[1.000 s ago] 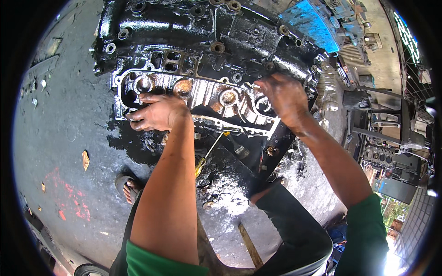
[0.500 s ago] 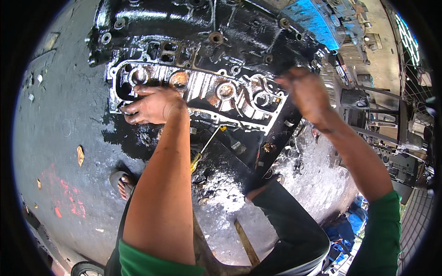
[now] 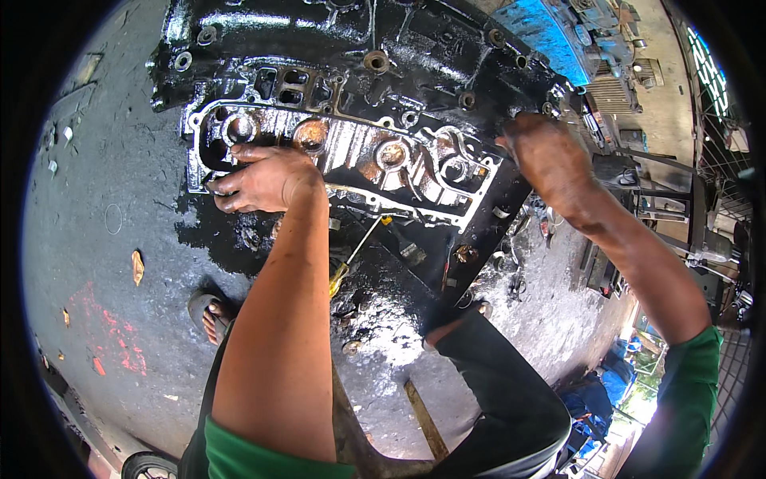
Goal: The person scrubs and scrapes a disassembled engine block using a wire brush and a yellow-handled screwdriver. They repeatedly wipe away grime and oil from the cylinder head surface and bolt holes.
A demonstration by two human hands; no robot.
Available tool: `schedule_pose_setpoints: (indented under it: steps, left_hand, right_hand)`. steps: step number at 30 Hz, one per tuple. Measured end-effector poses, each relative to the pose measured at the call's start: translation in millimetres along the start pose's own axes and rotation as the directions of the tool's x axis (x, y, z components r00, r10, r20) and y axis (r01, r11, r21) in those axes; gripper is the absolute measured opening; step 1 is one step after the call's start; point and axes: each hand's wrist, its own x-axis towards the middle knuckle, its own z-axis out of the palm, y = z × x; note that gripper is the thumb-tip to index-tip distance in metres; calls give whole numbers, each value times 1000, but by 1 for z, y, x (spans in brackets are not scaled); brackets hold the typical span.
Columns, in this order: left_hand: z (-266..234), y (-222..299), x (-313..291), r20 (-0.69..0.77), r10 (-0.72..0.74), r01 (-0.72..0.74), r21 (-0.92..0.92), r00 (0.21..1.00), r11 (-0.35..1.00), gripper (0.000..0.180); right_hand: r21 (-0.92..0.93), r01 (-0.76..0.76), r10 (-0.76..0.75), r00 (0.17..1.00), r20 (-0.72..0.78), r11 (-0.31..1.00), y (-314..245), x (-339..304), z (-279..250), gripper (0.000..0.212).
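Note:
A large, oil-blackened engine block lies in front of me, wet and shiny. Along its near side runs a long cavity with a bright bare-metal rim and rusty round bosses inside. My left hand lies over the cavity's left end, fingers spread and touching the rim, holding nothing that shows. Beyond the cavity's right end is my right hand, its fingers curled closed at the block's edge. Whatever it may grip is hidden. A screwdriver with a yellow handle lies just below the block, beside my left forearm.
A blue metal bench with machine parts stands at the far right. Small metal bits litter the oily floor right of my knee. A sandalled foot is at the left, and a dry leaf lies on the dark floor.
My right hand has moved right, away from the cavity, and its forearm has swung outward. My left hand stays in place on the rim.

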Motion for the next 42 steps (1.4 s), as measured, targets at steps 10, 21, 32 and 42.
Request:
schedule_pose_setpoints:
  steps: [10, 21, 32, 42]
  left_hand:
    - [1, -3, 2, 44, -2, 1, 22, 999, 1000, 70]
    - [-5, 5, -2, 21, -47, 46, 39, 999, 998, 59]
    - [6, 3, 7, -50, -88, 92, 96, 995, 991, 58]
    - [-19, 18, -18, 115, 51, -58, 62, 992, 996, 58]
  right_hand:
    - [-940, 10, -196, 977, 81, -340, -53, -28, 12, 26]
    - [-921, 46, -464, 853, 238, -387, -57, -39, 25, 18]
    - [-72, -595, 473, 701, -534, 800, 174, -188, 43, 22]
    - [-401, -582, 347, 780, -521, 707, 296, -146, 142, 37]
